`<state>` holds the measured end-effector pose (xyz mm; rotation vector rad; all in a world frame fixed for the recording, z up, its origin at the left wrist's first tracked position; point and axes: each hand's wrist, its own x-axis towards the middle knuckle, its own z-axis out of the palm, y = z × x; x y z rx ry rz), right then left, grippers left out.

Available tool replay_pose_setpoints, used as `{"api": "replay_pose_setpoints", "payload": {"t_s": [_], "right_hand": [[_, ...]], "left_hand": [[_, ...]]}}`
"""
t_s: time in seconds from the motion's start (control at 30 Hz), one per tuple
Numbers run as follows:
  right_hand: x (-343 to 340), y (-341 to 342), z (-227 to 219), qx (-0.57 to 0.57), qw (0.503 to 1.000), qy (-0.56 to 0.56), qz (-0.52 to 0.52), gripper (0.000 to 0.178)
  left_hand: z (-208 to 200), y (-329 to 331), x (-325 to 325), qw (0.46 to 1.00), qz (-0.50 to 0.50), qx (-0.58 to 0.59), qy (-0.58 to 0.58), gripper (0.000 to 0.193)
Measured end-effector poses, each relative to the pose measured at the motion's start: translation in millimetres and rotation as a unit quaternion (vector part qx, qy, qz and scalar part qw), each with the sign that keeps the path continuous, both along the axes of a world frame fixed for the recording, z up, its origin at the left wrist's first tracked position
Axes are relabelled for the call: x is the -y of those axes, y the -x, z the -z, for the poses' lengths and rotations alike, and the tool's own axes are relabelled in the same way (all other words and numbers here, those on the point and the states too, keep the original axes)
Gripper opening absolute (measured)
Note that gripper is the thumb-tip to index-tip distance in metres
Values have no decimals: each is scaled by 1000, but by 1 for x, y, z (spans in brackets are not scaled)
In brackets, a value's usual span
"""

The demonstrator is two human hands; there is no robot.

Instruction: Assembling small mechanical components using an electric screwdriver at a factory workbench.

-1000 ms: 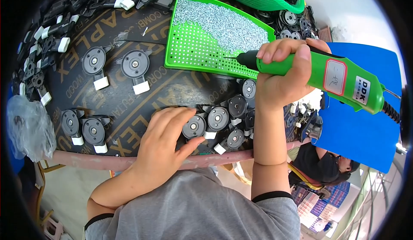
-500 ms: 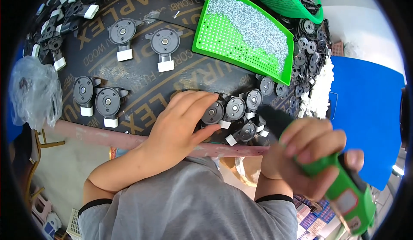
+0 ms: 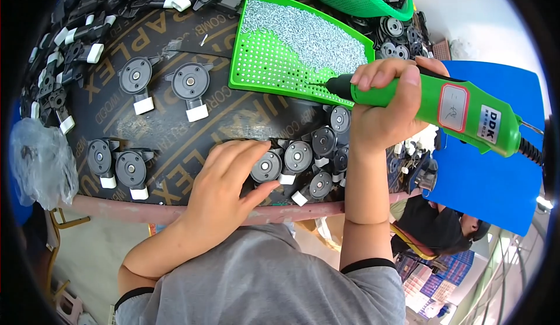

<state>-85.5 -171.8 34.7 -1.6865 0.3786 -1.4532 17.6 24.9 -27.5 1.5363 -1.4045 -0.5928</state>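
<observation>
My right hand is wrapped round a green electric screwdriver, held nearly level. Its black nose and thin bit point left, over the near right part of a green perforated tray partly filled with small silvery screws. My left hand curls round a round dark-grey part, thumb on the near side and fingers on the far side. Beside it, to the right, stands a matching round part with a white tab. Several more such parts cluster there, partly behind my right forearm.
Two similar parts lie left of the tray, and two more near the front left edge. A clear plastic bag hangs at the left. Black parts pile up at the back left. A green basket stands behind the tray. Another person sits at right.
My right hand has swung the screwdriver up from the near right to the screw tray and turned it. My left hand keeps its hold. The whole view has shifted somewhat.
</observation>
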Motion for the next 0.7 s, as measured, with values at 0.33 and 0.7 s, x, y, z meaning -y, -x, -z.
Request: {"api": "replay_pose_setpoints", "payload": {"t_s": [0.33,0.7], "right_hand": [[-52,26,-52,38,990,-16,-132,27],[-104,30,-45,18,972,4,-234,36]], "left_hand": [[-7,0,2,999,-41,-15,16,60],[3,-1,-6,968,-98,102,207,35]]}}
